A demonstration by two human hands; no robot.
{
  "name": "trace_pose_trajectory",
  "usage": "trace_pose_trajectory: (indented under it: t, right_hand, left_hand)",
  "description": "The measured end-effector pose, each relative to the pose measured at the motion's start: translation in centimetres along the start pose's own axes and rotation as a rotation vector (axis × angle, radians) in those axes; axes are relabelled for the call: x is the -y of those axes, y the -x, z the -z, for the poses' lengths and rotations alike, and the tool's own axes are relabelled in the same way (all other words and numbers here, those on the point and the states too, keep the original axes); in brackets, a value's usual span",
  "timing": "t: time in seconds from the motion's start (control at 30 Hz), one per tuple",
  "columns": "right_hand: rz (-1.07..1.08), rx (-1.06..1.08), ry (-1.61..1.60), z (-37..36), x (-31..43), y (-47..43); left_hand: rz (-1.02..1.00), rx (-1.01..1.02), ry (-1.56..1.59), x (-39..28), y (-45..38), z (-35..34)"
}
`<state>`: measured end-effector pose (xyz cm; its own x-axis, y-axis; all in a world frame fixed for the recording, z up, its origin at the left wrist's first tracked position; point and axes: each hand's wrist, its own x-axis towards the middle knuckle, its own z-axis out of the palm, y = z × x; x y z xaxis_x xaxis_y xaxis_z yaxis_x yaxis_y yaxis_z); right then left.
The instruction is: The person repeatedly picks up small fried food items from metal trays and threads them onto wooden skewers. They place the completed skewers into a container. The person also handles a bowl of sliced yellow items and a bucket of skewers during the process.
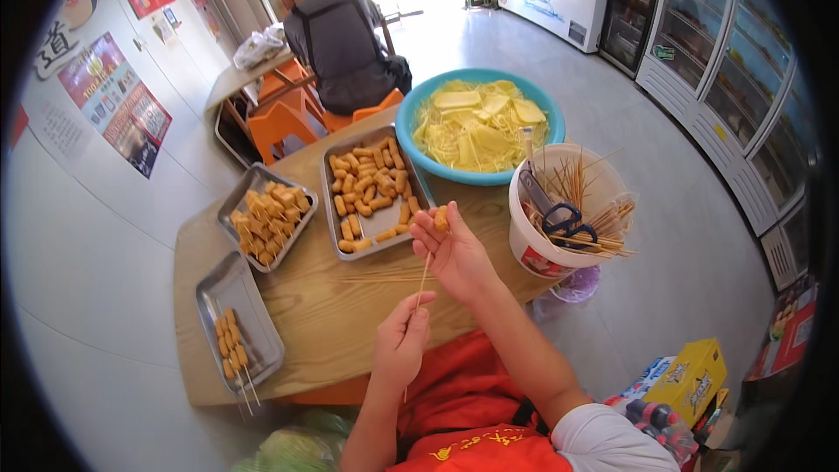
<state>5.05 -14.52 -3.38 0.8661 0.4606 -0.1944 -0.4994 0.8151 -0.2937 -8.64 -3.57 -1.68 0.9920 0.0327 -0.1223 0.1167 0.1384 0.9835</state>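
Observation:
My left hand (pixel 401 339) pinches a thin bamboo skewer (pixel 424 278) that points up towards my right hand (pixel 455 252). Between the fingertips of my right hand is a short golden-brown food piece (pixel 441 217). Just behind the hands, a metal tray (pixel 367 253) holds many loose pieces of the same kind. Several bare skewers (pixel 380 275) lie on the wooden table (pixel 314 328). At the left, a smaller metal tray (pixel 269 347) carries several skewers threaded with such pieces, their bare ends over its near edge. Another metal tray (pixel 311 195) is heaped with skewered tan cubes.
A turquoise basin (pixel 557 119) of sliced and shredded yellow food stands at the back. Right of it, a white bucket (pixel 524 236) holds skewers and dark-handled scissors (pixel 567 226). Another person (pixel 341 39) sits beyond, back turned, among orange stools (pixel 282 124). Packaged goods (pixel 688 380) are at lower right.

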Motion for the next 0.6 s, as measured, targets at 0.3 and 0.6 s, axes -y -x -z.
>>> trace_pose_trajectory:
  t: [0.3, 0.6]
  right_hand:
    - [0.036, 0.053, 0.027, 0.0, -0.8, 1.3]
    - [0.097, 0.037, 0.086, -0.5, -1.0, 1.3]
  left_hand:
    - [-0.093, -0.058, -0.197, -0.1, -1.7, -1.2]
    - [-0.099, -0.116, -0.291, -0.5, -1.7, -1.2]
